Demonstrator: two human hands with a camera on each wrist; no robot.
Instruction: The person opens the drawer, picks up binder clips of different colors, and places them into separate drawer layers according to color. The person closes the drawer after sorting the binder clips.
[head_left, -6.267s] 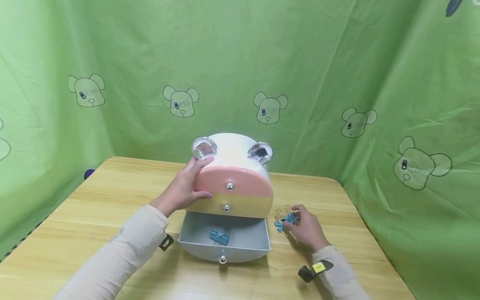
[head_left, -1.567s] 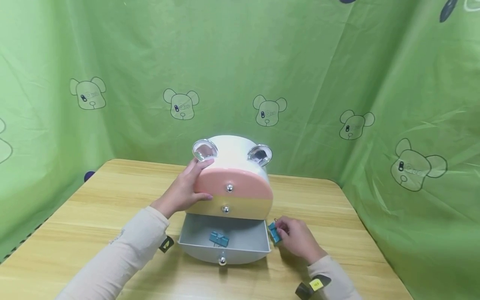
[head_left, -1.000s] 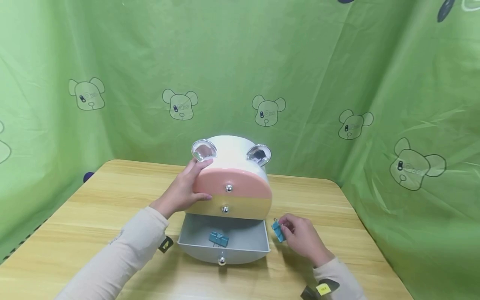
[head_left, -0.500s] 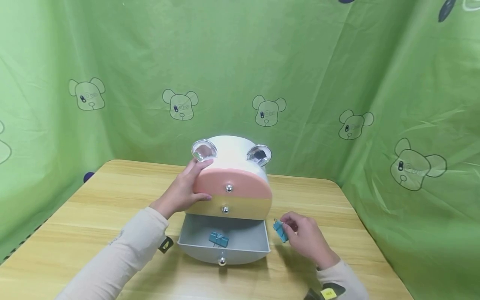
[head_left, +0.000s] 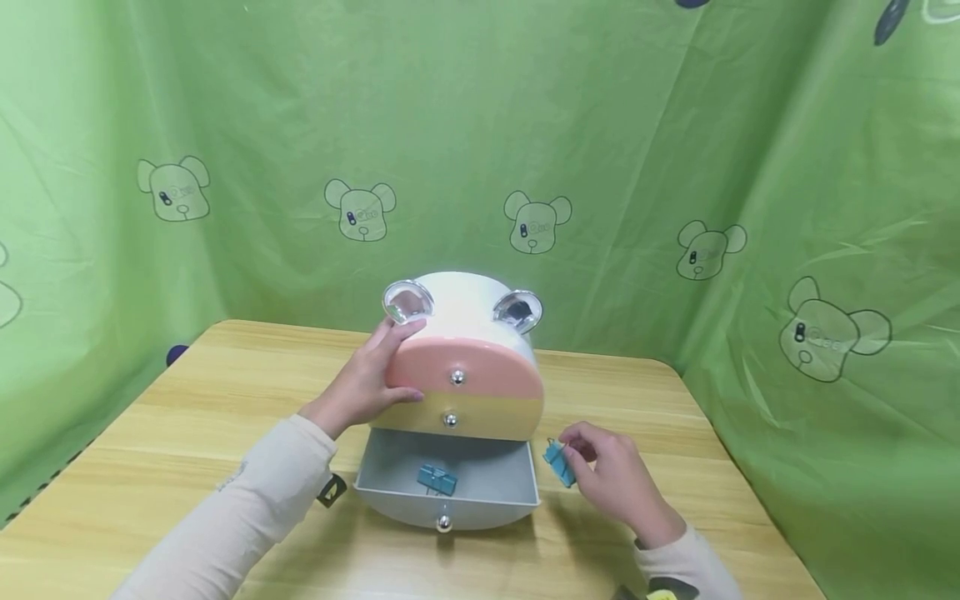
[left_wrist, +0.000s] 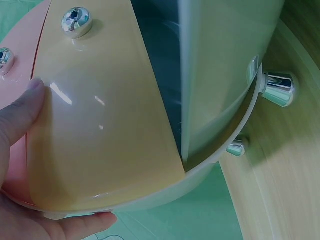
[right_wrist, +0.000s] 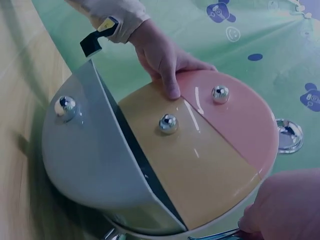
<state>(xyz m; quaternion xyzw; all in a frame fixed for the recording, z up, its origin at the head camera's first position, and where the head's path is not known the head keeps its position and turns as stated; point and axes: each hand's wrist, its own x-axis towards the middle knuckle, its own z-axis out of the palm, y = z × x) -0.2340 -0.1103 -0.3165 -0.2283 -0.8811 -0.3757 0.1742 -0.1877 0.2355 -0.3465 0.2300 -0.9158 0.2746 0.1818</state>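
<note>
A small drawer cabinet (head_left: pixel 480 300), white with silver ears, has pink and yellow drawer fronts closed and the grey bottom drawer (head_left: pixel 487 506) pulled out. My left hand (head_left: pixel 363 379) holds the cabinet's left side, thumb on the front, as the left wrist view also shows. Inside the grey drawer lies a blue binder clip (head_left: pixel 437 478). Just right of that drawer, my right hand (head_left: pixel 611 471) pinches another blue binder clip (head_left: pixel 558 463) between thumb and fingers. The right wrist view catches only a sliver of the held clip (right_wrist: pixel 215 235), at its bottom edge.
Everything stands on a light wooden table (head_left: pixel 262 358). A green curtain (head_left: pixel 450 100) with bear outlines hangs behind and along both sides. Silver knobs stick out from the drawer fronts, the lowest one (head_left: pixel 444 523) nearest me.
The blue clips that were spread on the table right of the drawer have been gathered up by my right hand, which then drew slightly right from the drawer. My left hand stays put.
</note>
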